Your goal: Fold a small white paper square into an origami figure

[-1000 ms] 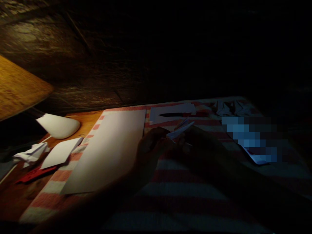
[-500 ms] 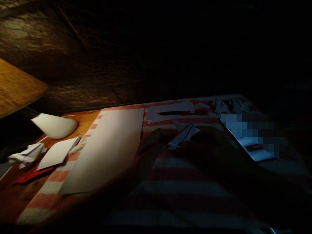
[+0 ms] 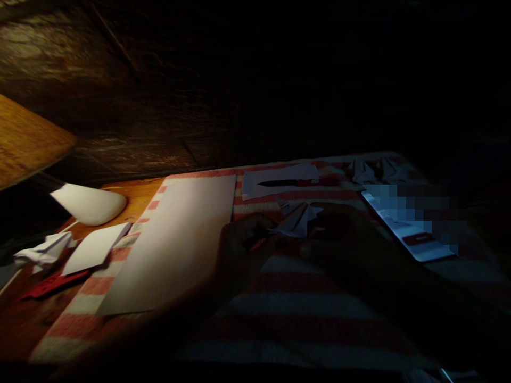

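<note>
A small folded white paper figure (image 3: 297, 221), like an origami bird, is held up over the striped cloth between my two hands. My left hand (image 3: 249, 236) pinches its left tip between thumb and fingers. On the figure's other side, my right hand (image 3: 329, 234) lies in deep shadow, its fingers closed at the paper's right edge. Just beyond the hands a knife (image 3: 279, 183) with a dark blade and red handle rests on a white paper piece (image 3: 251, 186).
A red-and-white striped cloth (image 3: 287, 308) covers the table. Left are a large white sheet (image 3: 175, 239), a lamp (image 3: 90, 205), a paper stack (image 3: 96, 247), a folded paper figure (image 3: 46, 250) and a red tool (image 3: 56, 284). Right are a lit phone (image 3: 415, 239) and more folded figures (image 3: 361, 171).
The paper figure has turned in my hands and shows a broader face. My left hand has shifted a little left, with its fingers now plainer to see.
</note>
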Demonstrator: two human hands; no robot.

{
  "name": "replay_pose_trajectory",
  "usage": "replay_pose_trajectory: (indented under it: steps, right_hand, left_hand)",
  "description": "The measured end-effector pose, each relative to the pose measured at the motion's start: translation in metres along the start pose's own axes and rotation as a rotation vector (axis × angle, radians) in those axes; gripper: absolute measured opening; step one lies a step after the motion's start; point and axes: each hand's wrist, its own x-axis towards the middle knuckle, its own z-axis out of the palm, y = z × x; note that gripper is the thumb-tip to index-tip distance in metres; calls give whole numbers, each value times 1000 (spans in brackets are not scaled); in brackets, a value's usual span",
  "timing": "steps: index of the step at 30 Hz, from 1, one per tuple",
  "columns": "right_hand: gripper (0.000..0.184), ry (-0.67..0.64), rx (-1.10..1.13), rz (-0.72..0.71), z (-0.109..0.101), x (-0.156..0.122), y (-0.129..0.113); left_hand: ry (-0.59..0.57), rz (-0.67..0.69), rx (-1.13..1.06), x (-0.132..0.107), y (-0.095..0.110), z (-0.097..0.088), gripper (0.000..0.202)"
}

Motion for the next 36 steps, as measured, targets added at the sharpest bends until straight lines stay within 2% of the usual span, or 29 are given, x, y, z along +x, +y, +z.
replay_pose_trajectory:
  steps: [3,6,10,15,18,30,32,36]
  right_hand:
    - [19,49,-125,1,2,0,-1]
    - [20,113,-167,-13,4,-1,3]
    - [18,131,-152,9,4,-1,9]
    - [9,100,-165,-106,3,0,13]
    - [11,96,-161,-100,4,1,13]
    - [17,159,-59,-123,16,-2,11]
    - [19,174,-33,-98,18,-3,10]
    - [26,122,94,9,18,-3,9]
  left_hand:
    - [3,-31,-38,0,0,2,6]
    - [-23,2,-62,0,-2,3,6]
    - [-51,-6,-69,1,-3,5,13]
    - [-56,-26,34,4,9,5,4]
    - [-53,52,92,5,13,2,11]
    - [21,331,338,0,7,2,10]
    - [15,389,387,-1,9,2,10]
    - [22,506,449,-1,13,-1,10]
